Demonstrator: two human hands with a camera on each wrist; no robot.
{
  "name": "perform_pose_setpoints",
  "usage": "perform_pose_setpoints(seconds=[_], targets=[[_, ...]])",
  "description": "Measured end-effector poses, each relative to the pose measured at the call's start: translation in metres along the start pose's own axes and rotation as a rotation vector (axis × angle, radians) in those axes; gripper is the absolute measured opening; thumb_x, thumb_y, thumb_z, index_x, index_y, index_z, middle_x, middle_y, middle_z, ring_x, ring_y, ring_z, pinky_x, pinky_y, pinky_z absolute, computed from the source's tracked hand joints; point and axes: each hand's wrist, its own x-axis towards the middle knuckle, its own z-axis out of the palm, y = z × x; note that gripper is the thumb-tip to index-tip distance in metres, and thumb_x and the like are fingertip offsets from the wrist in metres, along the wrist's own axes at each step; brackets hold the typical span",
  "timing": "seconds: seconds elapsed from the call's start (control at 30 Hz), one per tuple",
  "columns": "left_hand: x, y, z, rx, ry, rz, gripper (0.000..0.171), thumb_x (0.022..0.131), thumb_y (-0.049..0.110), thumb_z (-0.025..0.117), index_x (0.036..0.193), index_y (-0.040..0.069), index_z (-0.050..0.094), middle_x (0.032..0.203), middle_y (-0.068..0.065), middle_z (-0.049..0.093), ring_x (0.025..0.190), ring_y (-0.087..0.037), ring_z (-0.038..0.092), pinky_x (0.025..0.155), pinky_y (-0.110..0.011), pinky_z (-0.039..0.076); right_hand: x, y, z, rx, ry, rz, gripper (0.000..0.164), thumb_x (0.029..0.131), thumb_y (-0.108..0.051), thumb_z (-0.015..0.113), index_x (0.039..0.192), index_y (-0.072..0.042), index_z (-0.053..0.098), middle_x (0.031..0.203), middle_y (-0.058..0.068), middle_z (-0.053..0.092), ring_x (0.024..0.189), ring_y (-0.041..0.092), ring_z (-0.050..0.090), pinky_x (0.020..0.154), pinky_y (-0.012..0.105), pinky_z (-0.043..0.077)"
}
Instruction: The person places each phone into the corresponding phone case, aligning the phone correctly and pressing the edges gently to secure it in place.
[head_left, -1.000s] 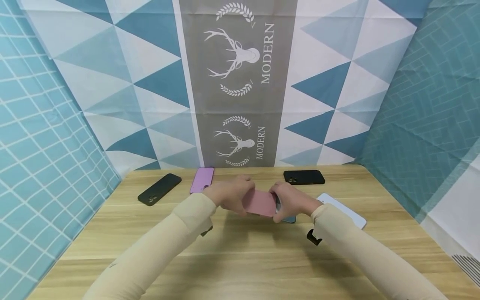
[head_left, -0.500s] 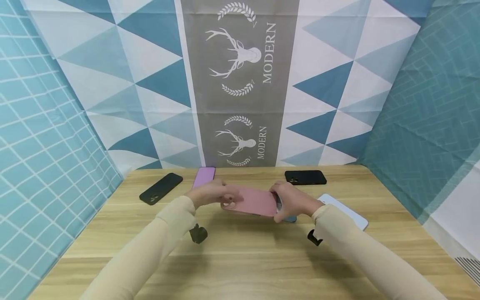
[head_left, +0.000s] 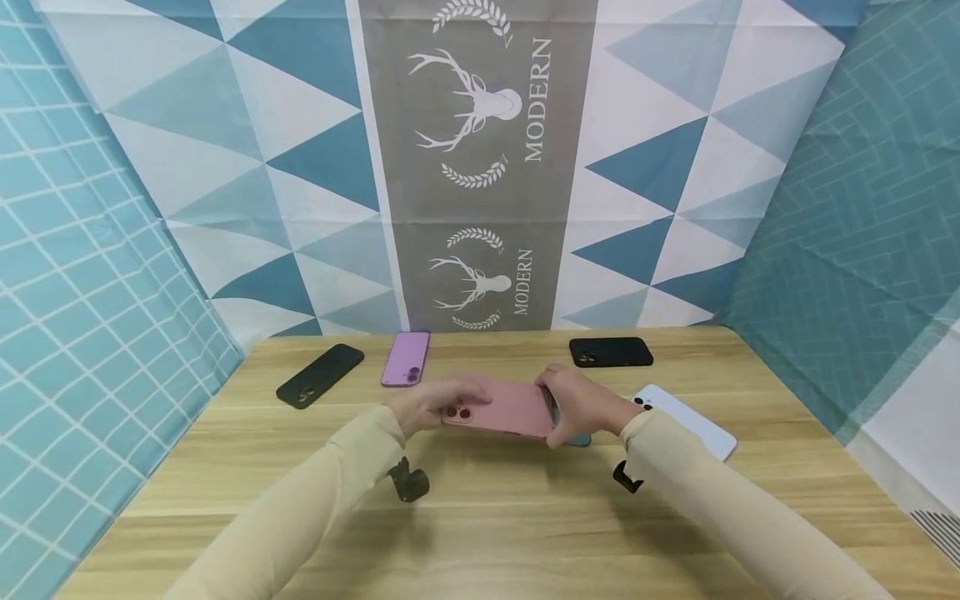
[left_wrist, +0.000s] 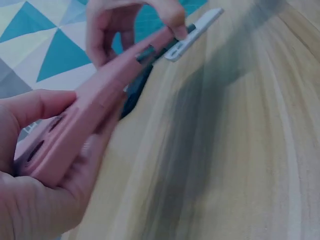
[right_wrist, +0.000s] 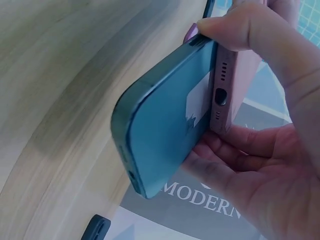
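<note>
A pink phone case (head_left: 513, 407) is held tilted above the table between both hands. My left hand (head_left: 438, 402) grips its camera end, thumb across the back and fingers beneath. The other end is in my right hand (head_left: 581, 404), thumb on one edge and fingers on the opposite one. Beside that end a blue phone (right_wrist: 165, 120) with a pale sticker on its back is pinched in the right hand too. Only its corner shows in the head view. Dark teal shows through side cutouts of the case (left_wrist: 95, 107). How phone and case join is partly hidden.
On the wooden table (head_left: 495, 533) lie a black phone (head_left: 320, 377) at left, a purple phone (head_left: 406, 360), a black phone (head_left: 611, 352) at the back right, and a white phone (head_left: 693, 425) beside the right forearm. Fabric walls rise behind and on both sides.
My left hand has moved left along the pink case from its middle to the camera end, uncovering the case's back. The right hand has stayed nearly still at the other end.
</note>
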Motion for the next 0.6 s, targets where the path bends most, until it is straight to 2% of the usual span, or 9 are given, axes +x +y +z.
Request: perform_pose_setpoints(seconds=[0.1,0.2,0.27,0.4,0.5,0.6], targets=[[0.000,-0.002,0.000,0.027,0.045,0.021,0.007,0.083,0.008,0.068,0.089,0.010,0.066,0.068,0.006,0.063,0.061,-0.004,0.057,0.057,-0.013,0.050,0.000,0.001,0.000,0.003,0.001,-0.013,0.063,0.058,-0.022,0.081,0.114,0.000,0.061,0.102,0.005,0.060,0.084,0.010,0.050,0.071,0.020,0.050],[-0.002,-0.002,-0.001,0.035,0.096,0.051,0.015,0.080,0.009,0.072,0.094,0.007,0.068,0.068,0.006,0.063,0.062,-0.005,0.058,0.060,-0.014,0.050,0.002,0.002,-0.002,0.016,-0.005,-0.021,0.064,0.059,-0.022,0.080,0.116,0.000,0.060,0.103,0.005,0.060,0.085,0.010,0.050,0.072,0.020,0.049],[-0.001,-0.003,-0.004,0.030,0.084,0.078,0.017,0.077,0.011,0.076,0.092,0.008,0.070,0.067,0.007,0.063,0.061,-0.004,0.058,0.060,-0.014,0.050,0.002,0.003,-0.003,0.030,-0.008,-0.025,0.064,0.060,-0.021,0.080,0.117,-0.001,0.059,0.104,0.005,0.060,0.087,0.010,0.050,0.073,0.021,0.049],[-0.001,0.000,-0.006,-0.008,0.101,0.080,0.008,0.077,0.010,0.076,0.082,0.009,0.070,0.064,0.007,0.062,0.057,-0.003,0.057,0.057,-0.013,0.050,0.003,0.003,-0.006,0.073,-0.016,-0.019,0.066,0.063,-0.021,0.081,0.121,-0.002,0.057,0.109,0.006,0.059,0.091,0.012,0.051,0.079,0.025,0.051],[-0.004,0.003,-0.005,-0.008,0.148,0.062,0.007,0.079,0.007,0.073,0.077,0.011,0.068,0.062,0.007,0.060,0.056,-0.003,0.054,0.055,-0.012,0.048,0.003,0.005,-0.007,0.117,-0.030,-0.010,0.070,0.066,-0.024,0.083,0.126,-0.002,0.053,0.117,0.009,0.057,0.100,0.017,0.054,0.089,0.034,0.053],[-0.007,0.006,-0.006,0.014,0.153,0.063,0.011,0.080,0.007,0.072,0.073,0.014,0.068,0.061,0.008,0.059,0.056,-0.003,0.052,0.053,-0.012,0.046,0.000,0.013,-0.009,0.204,-0.084,0.010,0.083,0.070,-0.031,0.084,0.137,-0.002,0.045,0.132,0.014,0.052,0.117,0.028,0.053,0.101,0.046,0.049]])
